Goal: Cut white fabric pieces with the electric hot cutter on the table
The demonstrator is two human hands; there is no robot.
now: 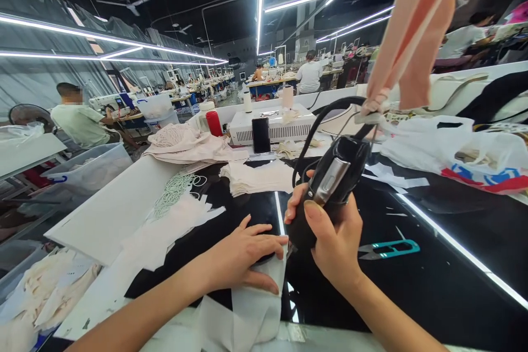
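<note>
My right hand [336, 242] is wrapped round a black corded handheld tool [344, 162] with a metal plate on its side. Its lower end is beside the edge of a thin white sheet of cloth or paper [259, 308]. On that sheet, my left hand [249, 253] lies with fingers spread, its fingertips close to the tool. Teal-handled thread snips [391, 249] lie on the black glossy tabletop [433, 291], to the right of my right hand. A pink cloth strip [412, 38] hangs above the tool, close to its cable.
Behind my hands lie a stack of pale cloth pieces [262, 177], a phone [261, 135] and a white control box [289, 124]. Pale green cord [175, 195] and white scraps [165, 225] lie left. A plastic bag [474, 148] sits right. People work at sewing machines beyond.
</note>
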